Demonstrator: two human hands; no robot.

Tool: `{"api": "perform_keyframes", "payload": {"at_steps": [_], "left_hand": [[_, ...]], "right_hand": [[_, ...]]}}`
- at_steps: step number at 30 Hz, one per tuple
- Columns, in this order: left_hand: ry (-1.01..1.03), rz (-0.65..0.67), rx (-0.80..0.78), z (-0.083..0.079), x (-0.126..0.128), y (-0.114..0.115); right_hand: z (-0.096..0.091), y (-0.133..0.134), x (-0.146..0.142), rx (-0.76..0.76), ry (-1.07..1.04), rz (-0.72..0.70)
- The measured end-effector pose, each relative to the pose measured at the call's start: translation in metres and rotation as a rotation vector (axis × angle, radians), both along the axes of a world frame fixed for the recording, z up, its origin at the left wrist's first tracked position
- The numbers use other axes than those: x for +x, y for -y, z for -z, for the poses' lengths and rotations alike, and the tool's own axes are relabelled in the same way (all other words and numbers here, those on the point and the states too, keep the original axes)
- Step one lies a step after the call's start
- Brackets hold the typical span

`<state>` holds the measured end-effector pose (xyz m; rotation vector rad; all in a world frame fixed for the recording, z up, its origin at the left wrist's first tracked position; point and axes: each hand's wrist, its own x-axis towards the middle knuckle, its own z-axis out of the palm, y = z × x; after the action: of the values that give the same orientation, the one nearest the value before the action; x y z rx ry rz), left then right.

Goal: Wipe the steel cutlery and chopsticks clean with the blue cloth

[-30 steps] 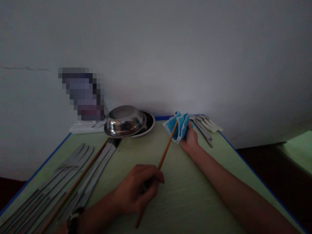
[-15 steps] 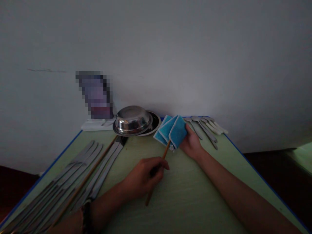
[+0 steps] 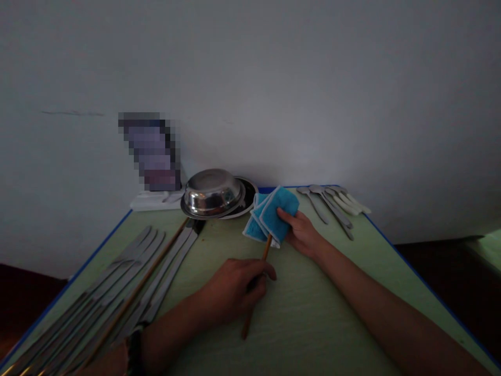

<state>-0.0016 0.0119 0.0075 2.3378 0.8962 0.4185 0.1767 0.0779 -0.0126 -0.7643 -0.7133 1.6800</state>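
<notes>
My left hand is closed round a brown wooden chopstick, which slants up and away over the table. My right hand grips a folded blue cloth with pale edging, its thumb lying on the near face. The chopstick's far end goes in at the cloth's lower edge and is hidden there. Left of my left hand, another chopstick lies among several table knives. Several spoons rest beyond my right hand.
An upturned metal bowl sits partly over a dark plate at the back. A blurred phone-like screen leans on the wall above a white item. The green table has a blue edge.
My right thumb has come over the front of the cloth. The cloth has shifted slightly left and down, and the chopstick's near end has moved a little right and nearer.
</notes>
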Motion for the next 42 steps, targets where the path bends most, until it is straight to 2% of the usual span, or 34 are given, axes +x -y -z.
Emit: {"api": "perform_keyframes", "payload": {"at_steps": [7, 13, 17, 24, 29, 42], "left_hand": [[-0.026, 0.059, 0.022, -0.001, -0.001, -0.002], [0.068, 0.053, -0.02, -0.001, -0.005, 0.0], [0.187, 0.011, 0.015, 0.002, -0.007, 0.001], [0.226, -0.054, 0.022, 0.003, -0.005, 0.001], [0.27, -0.162, 0.067, 0.003, -0.005, -0.001], [0.223, -0.093, 0.044, 0.005, -0.006, 0.001]], "right_hand": [[0.003, -0.007, -0.003, -0.03, -0.052, 0.267], [0.004, -0.018, 0.006, -0.068, -0.193, 0.358], [-0.002, -0.02, 0.015, -0.152, -0.298, 0.317], [-0.008, -0.012, 0.018, -0.124, -0.368, 0.238], [-0.008, -0.012, 0.019, -0.134, -0.407, 0.241], [-0.011, -0.011, 0.017, -0.197, -0.386, 0.229]]}}
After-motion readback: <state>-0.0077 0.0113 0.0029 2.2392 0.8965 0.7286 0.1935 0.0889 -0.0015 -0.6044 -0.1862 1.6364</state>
